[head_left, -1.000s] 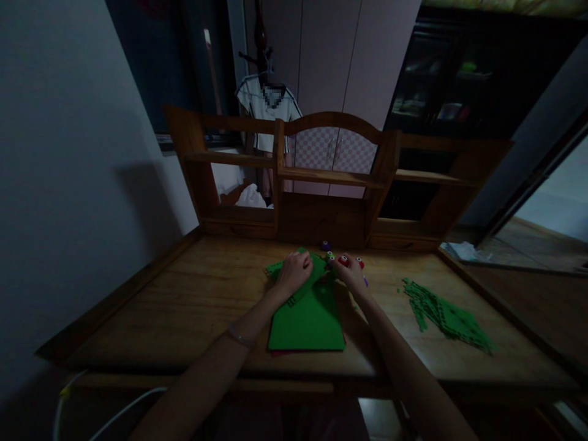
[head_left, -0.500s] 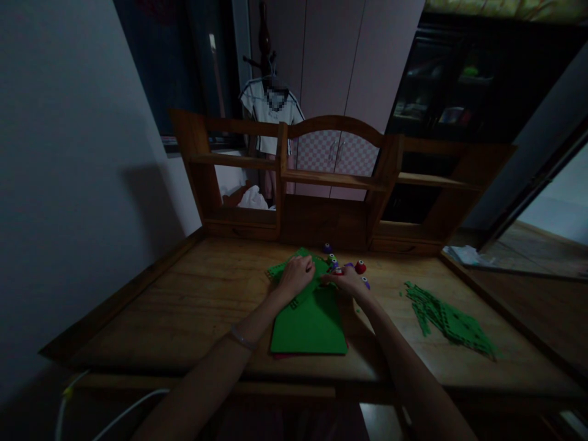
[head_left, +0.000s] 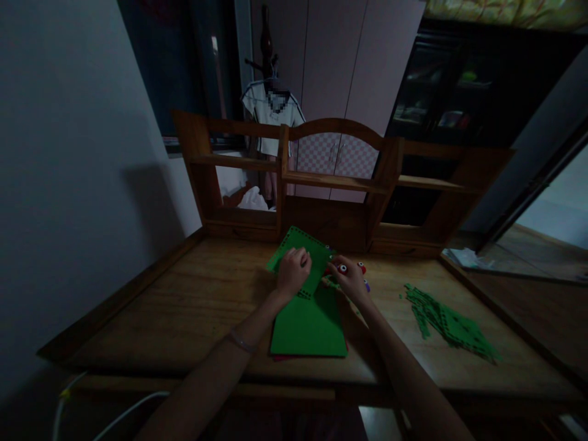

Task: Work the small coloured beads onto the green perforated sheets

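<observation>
From here the worktop (head_left: 197, 300) runs wide leftward to its raised rim (head_left: 124, 290); green scraps (head_left: 452, 320) lie off rightward. The left hand (head_left: 293, 272) — curled — grips a hole-edged sheet (head_left: 299, 240) overlapping a lower green sheet (head_left: 310, 327); the right hand (head_left: 353, 278) pinches a red craft punch (head_left: 342, 269) beside it. The upper sheet's far corner points toward the shelf unit (head_left: 335, 179) — long axis unclear.

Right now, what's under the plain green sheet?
Under the plain green sheet, a red edge peeks out near its near-left corner; anything else beneath is covered.
</observation>
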A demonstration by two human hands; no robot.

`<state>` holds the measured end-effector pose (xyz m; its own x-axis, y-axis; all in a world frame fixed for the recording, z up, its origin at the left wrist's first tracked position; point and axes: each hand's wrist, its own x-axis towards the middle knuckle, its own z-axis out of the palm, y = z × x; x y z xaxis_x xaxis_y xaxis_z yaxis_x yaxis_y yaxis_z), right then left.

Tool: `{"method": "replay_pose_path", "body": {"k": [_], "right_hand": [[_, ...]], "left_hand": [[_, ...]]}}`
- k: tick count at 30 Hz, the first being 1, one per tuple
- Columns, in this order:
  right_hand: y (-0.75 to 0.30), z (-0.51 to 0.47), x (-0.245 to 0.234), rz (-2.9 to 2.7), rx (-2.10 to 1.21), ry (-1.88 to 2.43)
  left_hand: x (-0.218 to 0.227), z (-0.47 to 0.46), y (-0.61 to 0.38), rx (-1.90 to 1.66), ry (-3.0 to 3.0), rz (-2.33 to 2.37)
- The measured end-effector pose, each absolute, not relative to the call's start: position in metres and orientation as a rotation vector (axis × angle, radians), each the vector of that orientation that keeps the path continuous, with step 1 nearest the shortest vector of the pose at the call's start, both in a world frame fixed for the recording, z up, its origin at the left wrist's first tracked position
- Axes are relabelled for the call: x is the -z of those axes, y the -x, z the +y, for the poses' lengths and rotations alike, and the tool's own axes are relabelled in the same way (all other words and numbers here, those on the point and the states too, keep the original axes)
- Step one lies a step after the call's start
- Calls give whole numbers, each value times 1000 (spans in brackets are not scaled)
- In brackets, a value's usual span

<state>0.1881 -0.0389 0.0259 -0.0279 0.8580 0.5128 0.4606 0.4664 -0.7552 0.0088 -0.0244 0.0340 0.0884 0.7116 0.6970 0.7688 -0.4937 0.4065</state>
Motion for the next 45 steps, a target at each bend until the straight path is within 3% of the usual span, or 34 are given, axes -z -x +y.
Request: {"method": "replay_pose_path", "body": {"k": [6, 13, 20, 28, 34, 40, 45], "right_hand": [[-186, -45, -35, -1533, -420, 1154], [-188, -40, -33, -1282, -758, 1120], [-195, -33, -26, -1137, -859, 1115], [-194, -31, -22, -1316, -994, 1182], [-192, -36, -23, -1634, -1097, 1178], [-193, -33, -18, -1700, -1114, 1157], [-195, -28, -13, -1730, -1016, 1153]], "left_hand": [[-40, -29, -8, 1470, 2215, -1535], [-42, -32, -7, 1500, 2206, -1504], [-45, -35, -3, 1515, 2158, -1477], [-54, -33, 3, 1467, 2189, -1428], [-61, -19, 16, 1696, 2353, -1406], [-34, -7, 7, 1363, 2847, -1313], [-18, -5, 2, 1140, 2786, -1362]]}}
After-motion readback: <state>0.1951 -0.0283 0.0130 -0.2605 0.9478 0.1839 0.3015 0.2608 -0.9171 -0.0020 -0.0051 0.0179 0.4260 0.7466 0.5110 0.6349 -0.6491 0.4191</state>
